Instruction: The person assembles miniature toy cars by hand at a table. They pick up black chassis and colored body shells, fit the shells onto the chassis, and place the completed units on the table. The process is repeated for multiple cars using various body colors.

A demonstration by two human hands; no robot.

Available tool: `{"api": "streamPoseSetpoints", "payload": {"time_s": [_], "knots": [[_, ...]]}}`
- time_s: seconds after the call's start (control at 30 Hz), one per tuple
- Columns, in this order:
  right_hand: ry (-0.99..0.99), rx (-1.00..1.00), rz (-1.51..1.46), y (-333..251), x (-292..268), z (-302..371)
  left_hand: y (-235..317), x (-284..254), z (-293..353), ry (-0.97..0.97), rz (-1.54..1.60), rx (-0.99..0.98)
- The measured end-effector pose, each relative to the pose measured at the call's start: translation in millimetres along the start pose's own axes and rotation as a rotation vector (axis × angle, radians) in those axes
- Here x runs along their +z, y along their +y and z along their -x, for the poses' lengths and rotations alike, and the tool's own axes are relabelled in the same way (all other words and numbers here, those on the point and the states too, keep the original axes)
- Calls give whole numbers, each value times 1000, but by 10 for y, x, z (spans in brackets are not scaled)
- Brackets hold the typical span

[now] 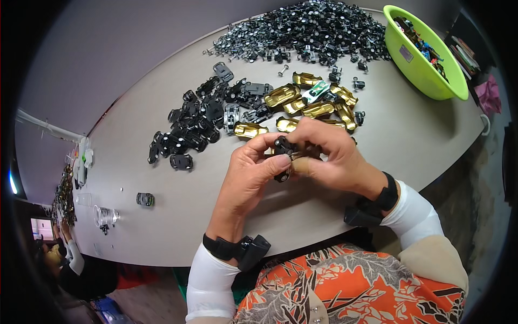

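Note:
Close above the table, in front of my body, both hands meet at a small black toy car chassis [282, 144] with wheels. My left hand [245, 173] is closed, pinching its left side between thumb and fingers. My right hand [340, 154] is closed too, with thumb and fingers curled against its right side, which they partly hide. Just beyond my fingers lie several shiny gold toy car bodies [280, 96] and a green-and-white car body [315, 92]. To their left is a loose pile of black toy car chassis [197, 116].
A big heap of small wheels and axles [307, 32] covers the far table. At far right stands a lime-green basin [456, 83] of coloured pieces. Toward the left are a lone black chassis [145, 199] and a clear plastic cup [105, 216]. Another person [81, 270] works at the left end.

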State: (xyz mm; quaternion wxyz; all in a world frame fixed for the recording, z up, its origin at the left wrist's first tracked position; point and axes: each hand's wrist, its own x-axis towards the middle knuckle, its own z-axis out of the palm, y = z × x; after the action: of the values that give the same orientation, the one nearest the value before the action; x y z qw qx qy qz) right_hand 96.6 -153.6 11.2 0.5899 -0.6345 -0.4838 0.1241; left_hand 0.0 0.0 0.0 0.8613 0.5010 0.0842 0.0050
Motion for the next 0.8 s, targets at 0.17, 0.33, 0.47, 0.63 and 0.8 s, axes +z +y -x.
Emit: {"api": "streamPoseSetpoints", "payload": {"time_s": [0.17,0.33,0.47,0.63,0.8], "knots": [[-63,298,-478,23,-163,-41,62,-52,31,47,-20,13],[-201,326,-424,22,-180,-33,51,-35,39,-34,-88,-52],[-231,386,-271,20,-172,-39,46,3,57,-13,-300,4],[-87,215,-52,161,-14,38,-14,52,78,55,-558,87],[-32,175,131,138,72,73,-83,75,67,95,-628,94]]}}
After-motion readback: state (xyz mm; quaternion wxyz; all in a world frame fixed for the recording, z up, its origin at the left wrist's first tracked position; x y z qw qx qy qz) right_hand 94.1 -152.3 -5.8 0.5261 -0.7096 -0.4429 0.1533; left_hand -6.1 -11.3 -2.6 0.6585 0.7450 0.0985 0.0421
